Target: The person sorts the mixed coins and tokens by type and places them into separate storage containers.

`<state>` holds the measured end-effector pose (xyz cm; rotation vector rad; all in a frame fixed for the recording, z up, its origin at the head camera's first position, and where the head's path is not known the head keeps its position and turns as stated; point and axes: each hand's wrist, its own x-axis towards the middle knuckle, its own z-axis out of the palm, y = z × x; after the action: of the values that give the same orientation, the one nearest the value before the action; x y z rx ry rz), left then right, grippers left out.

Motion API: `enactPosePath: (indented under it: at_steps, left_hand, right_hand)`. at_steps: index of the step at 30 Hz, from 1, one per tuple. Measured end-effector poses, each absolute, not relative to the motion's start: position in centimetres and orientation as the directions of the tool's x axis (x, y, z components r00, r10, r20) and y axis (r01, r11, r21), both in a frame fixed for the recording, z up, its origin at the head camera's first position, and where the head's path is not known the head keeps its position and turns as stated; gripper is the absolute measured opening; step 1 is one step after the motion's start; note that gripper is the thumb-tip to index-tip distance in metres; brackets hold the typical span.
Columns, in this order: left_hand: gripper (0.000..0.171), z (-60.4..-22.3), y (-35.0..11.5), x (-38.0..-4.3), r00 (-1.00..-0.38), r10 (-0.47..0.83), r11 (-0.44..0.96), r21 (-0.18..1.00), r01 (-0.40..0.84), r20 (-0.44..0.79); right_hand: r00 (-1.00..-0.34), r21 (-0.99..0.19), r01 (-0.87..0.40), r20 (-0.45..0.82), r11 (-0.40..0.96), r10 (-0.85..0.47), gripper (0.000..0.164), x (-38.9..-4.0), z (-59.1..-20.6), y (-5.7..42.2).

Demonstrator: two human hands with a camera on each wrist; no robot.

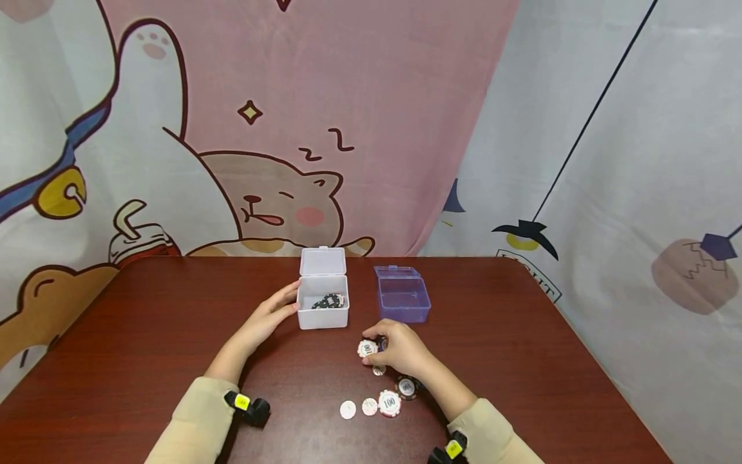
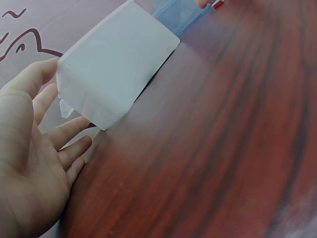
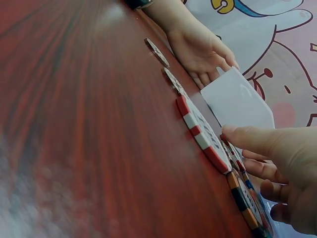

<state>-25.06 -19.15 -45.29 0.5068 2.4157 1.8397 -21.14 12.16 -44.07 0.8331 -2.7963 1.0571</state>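
Note:
A white open-lidded box (image 1: 323, 318) holds several black poker chips (image 1: 329, 301). My left hand (image 1: 268, 319) rests its fingertips on the box's left side, fingers loosely extended, as the left wrist view also shows. My right hand (image 1: 401, 348) pinches a white poker chip (image 1: 368, 348) by its edges between thumb and fingers, low over the table. A dark chip (image 1: 383, 343) shows partly behind the fingers. Just below lies a small pale disc (image 1: 379, 370). Closer to me lie a red-and-white 100 chip (image 1: 390, 403) and a black-and-orange chip (image 1: 407, 387).
Right of the white box stands a translucent purple box (image 1: 404, 314), its lid up. Two small pale discs, a left one (image 1: 348, 410) and a right one (image 1: 369, 406), lie in a row with the 100 chip. A printed curtain (image 1: 406, 129) hangs behind the brown table (image 1: 522, 361).

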Motion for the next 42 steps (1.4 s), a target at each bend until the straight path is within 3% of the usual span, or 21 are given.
enactPosePath:
  at_steps: [20, 29, 42]
  left_hand:
    - [0.054, -44.9, -19.0, -25.0, -0.943, 0.294, 0.206, 0.954, 0.219, 0.153]
    - [0.054, -42.1, -18.5, -23.2, -0.938, 0.312, 0.221, 0.948, 0.230, 0.155]
    - [0.054, -42.0, -18.2, -23.0, -0.943, 0.304, 0.210, 0.956, 0.205, 0.136]
  right_hand:
    - [-0.837, -0.567, -0.532, 0.243, 0.629, -0.490, 0.032, -21.5, -44.4, 12.1]
    - [-0.807, -0.510, -0.585, 0.293, 0.630, -0.512, 0.030, -21.5, -44.6, 12.0]
    - [-0.790, -0.545, -0.609, 0.355, 0.576, -0.500, 0.032, -21.4, -44.5, 11.9]
